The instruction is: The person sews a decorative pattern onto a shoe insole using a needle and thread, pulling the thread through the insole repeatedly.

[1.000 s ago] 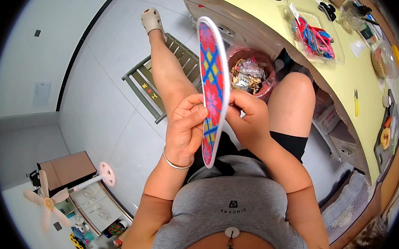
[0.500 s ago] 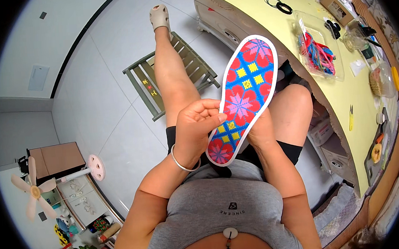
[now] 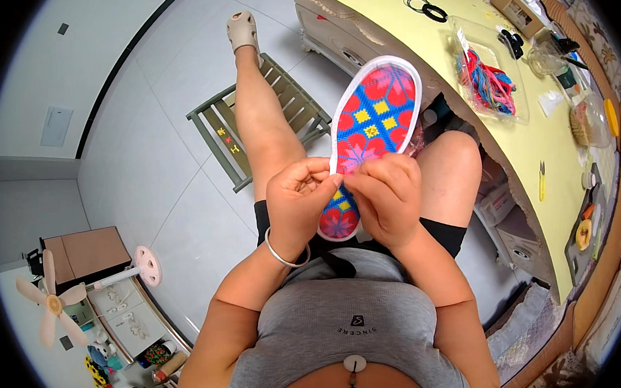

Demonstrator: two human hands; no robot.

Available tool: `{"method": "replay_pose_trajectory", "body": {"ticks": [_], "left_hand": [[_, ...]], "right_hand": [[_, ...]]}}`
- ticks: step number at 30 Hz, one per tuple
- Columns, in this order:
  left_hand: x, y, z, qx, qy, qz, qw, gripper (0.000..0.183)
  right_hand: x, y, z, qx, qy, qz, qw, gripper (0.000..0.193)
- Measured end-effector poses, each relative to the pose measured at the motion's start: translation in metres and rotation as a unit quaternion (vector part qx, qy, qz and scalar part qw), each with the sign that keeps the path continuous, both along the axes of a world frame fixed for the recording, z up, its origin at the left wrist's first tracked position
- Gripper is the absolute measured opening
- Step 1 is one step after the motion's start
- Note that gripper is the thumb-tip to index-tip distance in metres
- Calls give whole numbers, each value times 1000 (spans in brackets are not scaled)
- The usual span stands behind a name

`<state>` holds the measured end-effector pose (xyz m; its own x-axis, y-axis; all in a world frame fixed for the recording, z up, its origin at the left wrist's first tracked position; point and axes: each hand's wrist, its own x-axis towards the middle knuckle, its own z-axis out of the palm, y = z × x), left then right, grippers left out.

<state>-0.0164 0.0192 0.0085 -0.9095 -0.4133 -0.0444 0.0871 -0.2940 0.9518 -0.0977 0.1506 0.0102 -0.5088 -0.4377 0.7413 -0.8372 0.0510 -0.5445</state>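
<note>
An embroidered insole (image 3: pixel 375 122) with a white border carries red and pink flowers, blue bands and yellow squares. It is held up in front of my lap, its broad end pointing away from me. My left hand (image 3: pixel 298 202) is closed on the insole's left edge, thumb on the front face. Over the middle of the front face, my right hand (image 3: pixel 390 200) is closed in a pinch near my left thumb. Whatever lies between its fingertips is too small to make out. Part of the insole's narrower half is hidden behind the right hand.
At the right stands a yellow-topped table (image 3: pixel 496 147). On it are a clear plastic tray (image 3: pixel 521 113) of colourful thread (image 3: pixel 487 83), yellow snips (image 3: pixel 541 180), hair ties (image 3: pixel 434 12) and a jar (image 3: pixel 589 121). A folding stool (image 3: pixel 222 139) is beneath my outstretched leg; a pale fan (image 3: pixel 54 302) stands at left.
My right hand has come from behind the insole round to its front, fingers pinched near the left thumb. The insole has shifted slightly left; the left hand keeps its hold.
</note>
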Motion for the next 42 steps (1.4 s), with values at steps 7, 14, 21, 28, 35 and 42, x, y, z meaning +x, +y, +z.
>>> {"method": "replay_pose_trajectory", "body": {"ticks": [7, 14, 21, 28, 35, 42], "left_hand": [[0, -19, -15, -23, -52, 112, 992, 16], [-1, -17, -10, -39, -39, 98, 994, 19], [1, -2, 0, -38, -13, 59, 997, 25], [4, -1, 2, -46, -11, 59, 997, 25], [4, 0, 3, -53, -3, 61, 997, 25], [4, 6, 3, -182, 6, 92, 979, 25]], "right_hand": [[-12, 38, 32, -383, -551, 264, 693, 13], [-39, 72, 36, -408, -346, -37, 844, 9], [-2, 3, 5, 24, -55, -54, 997, 13], [3, -5, 2, 69, -31, -75, 994, 13], [4, -6, 1, 80, -27, -78, 993, 14], [6, -9, 2, 97, -14, -80, 992, 13]]}}
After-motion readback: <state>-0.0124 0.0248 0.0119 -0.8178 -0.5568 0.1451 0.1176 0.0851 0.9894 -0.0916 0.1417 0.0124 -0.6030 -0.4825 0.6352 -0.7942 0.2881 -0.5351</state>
